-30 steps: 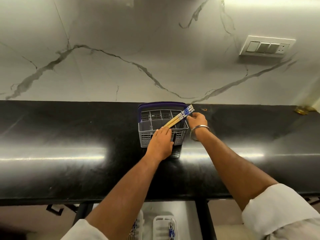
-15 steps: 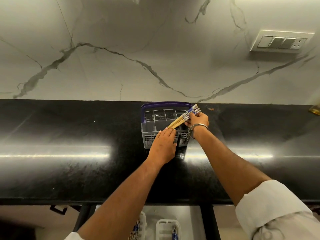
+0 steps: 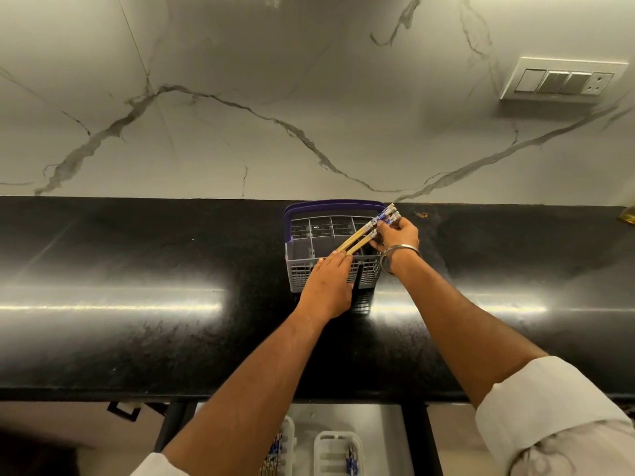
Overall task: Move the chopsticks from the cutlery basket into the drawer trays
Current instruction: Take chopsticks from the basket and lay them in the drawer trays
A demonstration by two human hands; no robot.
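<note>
- The black countertop (image 3: 137, 269) spanned the view from the 9 o'clock edge to the 3 o'clock edge, with bright glare bands along it.
- The marble wall (image 3: 240, 97) rose behind the countertop and filled the upper half of the view.
- The left white tray (image 3: 287, 441) sat in the open drawer (image 3: 378, 424) at 6 o'clock, below the counter edge; chopsticks with blue-patterned ends lay in it, partly hidden by the left forearm.
- The left hand (image 3: 328, 283) lay against the near wall of the cutlery basket (image 3: 302, 249), its straight fingers resting on the near rim and touching the lower tips of the chopsticks (image 3: 364, 233). It grasped nothing.
- The cutlery basket, grey with a purple handle, stood on the countertop just above centre, close to the wall.
- The right white tray (image 3: 338, 448) sat beside the left one in the drawer and held one blue-patterned item, too small to identify further.
- The chopsticks formed a bundle tilted toward 2 o'clock, lower tips at the basket's near rim and blue ends above its right rim.
- The right hand (image 3: 398, 237) pinched the bundle near its blue ends with curled fingers and thumb. A metal bangle (image 3: 395, 254) circled that wrist.
- A switch plate (image 3: 563, 80) was mounted on the wall at 2 o'clock.
</note>
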